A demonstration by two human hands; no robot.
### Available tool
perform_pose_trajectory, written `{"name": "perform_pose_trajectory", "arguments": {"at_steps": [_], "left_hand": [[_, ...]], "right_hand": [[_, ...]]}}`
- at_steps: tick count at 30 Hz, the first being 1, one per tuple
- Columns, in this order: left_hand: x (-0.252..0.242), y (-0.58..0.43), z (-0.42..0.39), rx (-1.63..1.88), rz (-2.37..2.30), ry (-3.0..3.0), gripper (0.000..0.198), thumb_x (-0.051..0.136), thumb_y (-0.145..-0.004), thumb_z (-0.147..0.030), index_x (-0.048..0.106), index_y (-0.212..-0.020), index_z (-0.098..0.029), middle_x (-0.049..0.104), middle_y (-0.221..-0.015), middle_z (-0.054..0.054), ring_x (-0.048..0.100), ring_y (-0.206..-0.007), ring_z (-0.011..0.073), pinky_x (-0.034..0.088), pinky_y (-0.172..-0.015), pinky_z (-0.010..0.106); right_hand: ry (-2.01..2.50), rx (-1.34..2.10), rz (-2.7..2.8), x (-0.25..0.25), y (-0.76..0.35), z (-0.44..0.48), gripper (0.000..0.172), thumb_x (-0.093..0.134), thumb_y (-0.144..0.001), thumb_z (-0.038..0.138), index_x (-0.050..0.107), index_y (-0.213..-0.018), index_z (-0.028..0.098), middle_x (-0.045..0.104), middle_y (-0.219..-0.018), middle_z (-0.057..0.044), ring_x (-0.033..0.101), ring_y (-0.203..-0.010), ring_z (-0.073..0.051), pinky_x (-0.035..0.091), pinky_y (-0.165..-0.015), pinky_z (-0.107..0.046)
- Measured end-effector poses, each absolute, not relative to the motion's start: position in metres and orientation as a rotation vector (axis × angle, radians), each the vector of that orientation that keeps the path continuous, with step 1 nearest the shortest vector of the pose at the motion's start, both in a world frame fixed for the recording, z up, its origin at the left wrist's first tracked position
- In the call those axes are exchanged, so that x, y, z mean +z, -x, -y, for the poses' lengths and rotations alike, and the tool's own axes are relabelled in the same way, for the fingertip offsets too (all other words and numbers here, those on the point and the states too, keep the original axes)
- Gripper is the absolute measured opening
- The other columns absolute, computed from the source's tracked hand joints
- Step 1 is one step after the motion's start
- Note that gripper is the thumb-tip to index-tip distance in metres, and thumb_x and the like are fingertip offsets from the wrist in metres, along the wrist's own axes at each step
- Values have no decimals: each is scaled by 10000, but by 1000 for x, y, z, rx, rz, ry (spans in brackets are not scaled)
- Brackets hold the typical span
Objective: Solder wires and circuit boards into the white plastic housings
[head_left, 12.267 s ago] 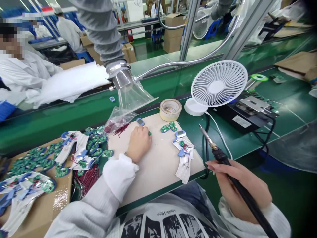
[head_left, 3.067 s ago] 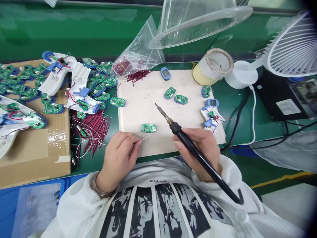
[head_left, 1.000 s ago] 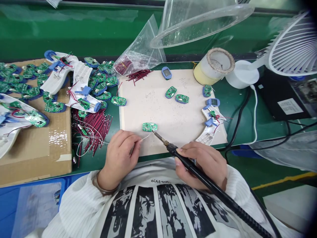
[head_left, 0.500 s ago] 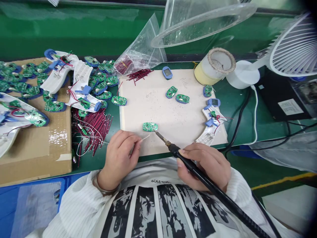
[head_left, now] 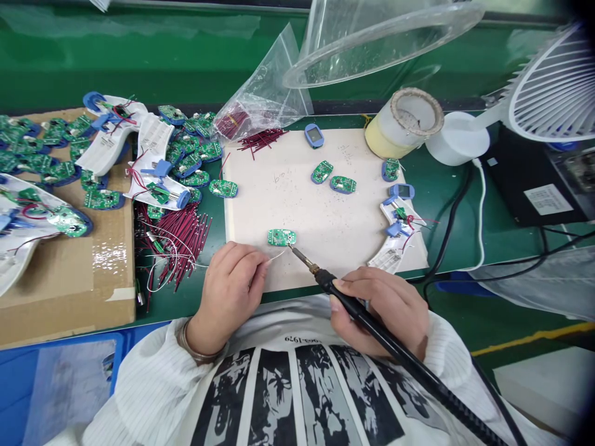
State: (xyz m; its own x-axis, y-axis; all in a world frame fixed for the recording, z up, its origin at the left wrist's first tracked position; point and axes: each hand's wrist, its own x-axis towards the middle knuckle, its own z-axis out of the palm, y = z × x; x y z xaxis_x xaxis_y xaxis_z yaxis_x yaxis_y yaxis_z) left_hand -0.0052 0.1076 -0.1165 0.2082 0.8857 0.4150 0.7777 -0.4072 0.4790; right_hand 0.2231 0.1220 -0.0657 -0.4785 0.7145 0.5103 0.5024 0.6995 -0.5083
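A small oval green circuit board (head_left: 281, 237) lies flat on a pale beige work mat (head_left: 297, 186), just ahead of the hands and between them, its long axis running left to right across the person's body. The left hand (head_left: 230, 291), the nearer one, is closed in a pinch on a thin pale wire (head_left: 277, 255), whose end reaches toward the board's lower edge. The right hand (head_left: 381, 313) grips a black-handled soldering iron (head_left: 346, 298) like a pen, its slim metal tip at the board's lower right edge; whether they touch is hard to tell. Red-sheathed wires (head_left: 179, 241) lie beyond the left hand.
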Motion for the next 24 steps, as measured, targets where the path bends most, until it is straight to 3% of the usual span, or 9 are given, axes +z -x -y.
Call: {"name": "perform_pose_trajectory", "arguments": {"at_steps": [9, 24], "left_hand": [[-116, 5, -107, 948, -1630, -2317, 64, 585, -884, -113, 597, -855, -169, 649, -797, 49, 543, -754, 186, 456, -701, 329], [-112, 10, -103, 986, -1654, -2268, 64, 553, -896, -127, 580, -879, -183, 637, -810, 41, 559, -762, 175, 457, -699, 306]], "right_hand": [[953, 398, 2235, -65, -225, -122, 253, 592, -792, 107, 536, -998, 243, 642, -721, -19, 634, -598, -170, 570, -527, -295], [932, 357, 2163, -61, -232, -125, 254, 613, -804, 105, 562, -1023, 223, 653, -718, -31, 645, -603, -194, 562, -514, -304]]}}
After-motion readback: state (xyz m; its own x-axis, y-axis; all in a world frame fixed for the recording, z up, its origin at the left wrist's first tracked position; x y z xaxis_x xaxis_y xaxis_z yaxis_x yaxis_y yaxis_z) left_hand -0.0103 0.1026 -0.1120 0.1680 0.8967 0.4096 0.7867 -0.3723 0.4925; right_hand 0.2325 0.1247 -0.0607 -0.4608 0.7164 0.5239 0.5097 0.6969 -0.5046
